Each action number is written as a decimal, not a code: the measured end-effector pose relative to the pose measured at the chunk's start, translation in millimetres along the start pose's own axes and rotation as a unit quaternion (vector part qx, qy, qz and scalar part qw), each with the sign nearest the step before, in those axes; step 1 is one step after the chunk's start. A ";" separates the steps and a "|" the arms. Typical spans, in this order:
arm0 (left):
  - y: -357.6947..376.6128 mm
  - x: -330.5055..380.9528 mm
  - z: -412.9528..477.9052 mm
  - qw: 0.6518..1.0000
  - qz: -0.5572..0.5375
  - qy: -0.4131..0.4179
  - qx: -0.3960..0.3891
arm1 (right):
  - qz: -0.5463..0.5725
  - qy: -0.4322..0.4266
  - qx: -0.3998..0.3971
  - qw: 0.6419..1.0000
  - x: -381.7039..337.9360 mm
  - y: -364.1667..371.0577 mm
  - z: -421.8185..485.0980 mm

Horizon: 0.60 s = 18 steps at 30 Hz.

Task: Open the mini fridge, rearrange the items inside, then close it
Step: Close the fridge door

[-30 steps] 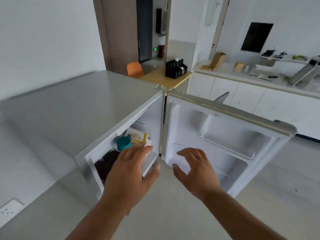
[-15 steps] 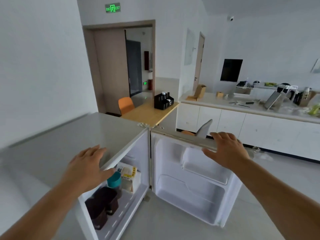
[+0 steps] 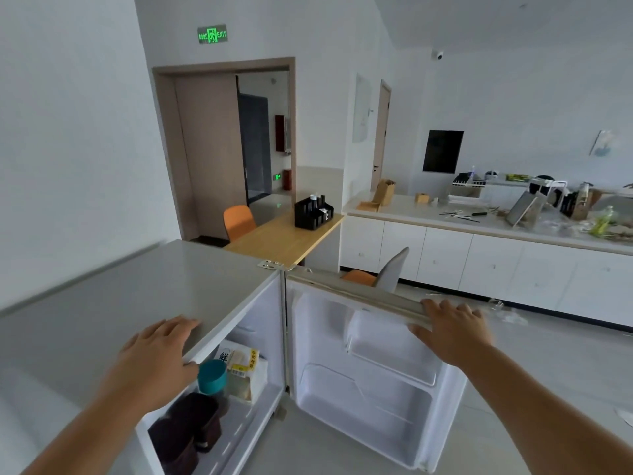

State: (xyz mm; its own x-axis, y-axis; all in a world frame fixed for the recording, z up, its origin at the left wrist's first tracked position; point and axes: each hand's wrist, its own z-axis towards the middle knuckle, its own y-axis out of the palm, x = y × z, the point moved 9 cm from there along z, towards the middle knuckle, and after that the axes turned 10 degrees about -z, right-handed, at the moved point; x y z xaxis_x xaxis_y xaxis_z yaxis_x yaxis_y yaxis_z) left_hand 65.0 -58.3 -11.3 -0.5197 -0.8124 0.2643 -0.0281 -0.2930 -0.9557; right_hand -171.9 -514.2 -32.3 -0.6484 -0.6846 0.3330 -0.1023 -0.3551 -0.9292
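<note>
fridge (image 3: 113,303) open, teal cup (image 3: 212,376), carton (image 3: 241,371) inside

Matt grey fridge top (image 3: 137,296), glossy white plastic door liner (image 3: 370,378), smooth wooden table (image 3: 284,240).

The fridge door (image 3: 370,365) stands open right of the fridge (image 3: 144,293), a cup (image 3: 212,377) and carton (image 3: 241,371) inside.
</note>
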 end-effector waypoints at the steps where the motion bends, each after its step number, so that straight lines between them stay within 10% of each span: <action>1: 0.0 -0.3 -0.3 1.000 -0.001 -0.001 0.000 | -0.002 0.001 0.000 1.000 -1.2 -1.0 -2.1; 18: 5.4 -3.1 3.5 1.000 -0.003 0.004 -0.010 | 0.179 -0.126 0.039 0.975 -44.9 -43.4 -86.4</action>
State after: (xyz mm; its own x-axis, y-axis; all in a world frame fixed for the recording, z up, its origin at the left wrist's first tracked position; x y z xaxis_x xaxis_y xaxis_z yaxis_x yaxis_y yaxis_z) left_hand 69.5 -59.1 -16.8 -0.5261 -0.8066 0.2694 -0.0480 -0.2881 -0.9564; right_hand -203.5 -413.0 -20.8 -0.4253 -0.9046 0.0284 0.1603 -0.1062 -0.9813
